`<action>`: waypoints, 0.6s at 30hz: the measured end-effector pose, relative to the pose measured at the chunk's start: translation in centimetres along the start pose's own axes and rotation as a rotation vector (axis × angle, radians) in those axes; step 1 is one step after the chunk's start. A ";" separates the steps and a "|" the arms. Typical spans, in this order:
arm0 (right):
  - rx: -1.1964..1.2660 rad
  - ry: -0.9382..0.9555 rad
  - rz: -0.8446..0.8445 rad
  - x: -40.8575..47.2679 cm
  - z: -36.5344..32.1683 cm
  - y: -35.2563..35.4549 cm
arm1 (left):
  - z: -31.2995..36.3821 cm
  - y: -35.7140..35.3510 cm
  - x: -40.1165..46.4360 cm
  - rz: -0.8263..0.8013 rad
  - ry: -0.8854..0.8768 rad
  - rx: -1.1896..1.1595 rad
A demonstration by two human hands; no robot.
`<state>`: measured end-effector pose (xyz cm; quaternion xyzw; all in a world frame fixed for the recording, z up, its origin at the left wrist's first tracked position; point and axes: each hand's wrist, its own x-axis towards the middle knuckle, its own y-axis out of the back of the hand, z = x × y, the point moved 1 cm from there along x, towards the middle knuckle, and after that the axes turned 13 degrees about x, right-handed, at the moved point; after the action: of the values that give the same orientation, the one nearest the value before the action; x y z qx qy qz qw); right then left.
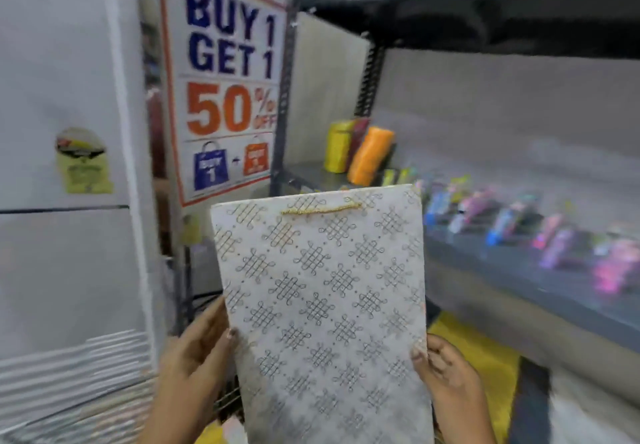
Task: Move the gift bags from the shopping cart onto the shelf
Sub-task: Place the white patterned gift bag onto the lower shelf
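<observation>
Both hands grip one flat white gift bag (knot-patterned, gold cord handle) upright before the shelf, left hand clasping its left edge and right hand its right edge.

A gift bag stands upright in front, the left hand on its left edge, the right hand on its right; behind it runs the shelf, a sign to its left
</observation>
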<state>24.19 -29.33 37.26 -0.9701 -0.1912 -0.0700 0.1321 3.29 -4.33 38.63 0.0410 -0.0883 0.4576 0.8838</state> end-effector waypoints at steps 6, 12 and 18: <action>-0.020 0.141 0.233 -9.4 -10.0 9.5 | 7.2 -8.6 -4.4 -0.332 -0.112 -0.005; 0.046 0.184 0.396 -18.1 -15.7 16.1 | 12.5 -16.0 -9.1 -0.526 -0.160 0.014; 0.120 0.215 0.561 -23.2 -18.4 18.6 | 13.9 -21.1 -12.7 -0.669 -0.165 -0.018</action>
<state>8.54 -59.29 46.26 -0.9625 0.0954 -0.1217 0.2230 11.66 -28.86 50.00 0.0966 -0.1451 0.1365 0.9752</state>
